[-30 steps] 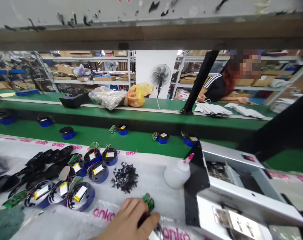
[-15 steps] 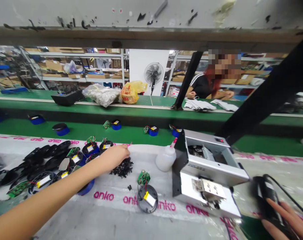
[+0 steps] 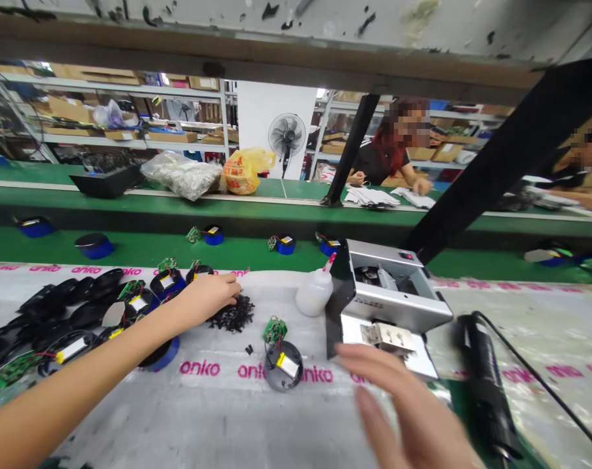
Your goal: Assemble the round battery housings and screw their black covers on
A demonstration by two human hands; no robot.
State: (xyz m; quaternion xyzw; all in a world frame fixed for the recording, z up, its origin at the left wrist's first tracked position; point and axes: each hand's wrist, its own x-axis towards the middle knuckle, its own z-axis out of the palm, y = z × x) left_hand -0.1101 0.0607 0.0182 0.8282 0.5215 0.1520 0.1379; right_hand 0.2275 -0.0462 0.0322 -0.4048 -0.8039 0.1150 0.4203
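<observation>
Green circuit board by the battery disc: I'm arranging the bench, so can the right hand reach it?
Probably yes. The right hand is near the green circuit board, with only plastic sheeting between them; the battery disc below it does not block.

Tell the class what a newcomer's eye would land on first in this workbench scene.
The silver metal machine stands out at the bench's right, with a blurred right hand open in front of it. Left of centre, the left hand reaches a heap of small black pieces, beside round housings with yellow-labelled batteries.
</observation>
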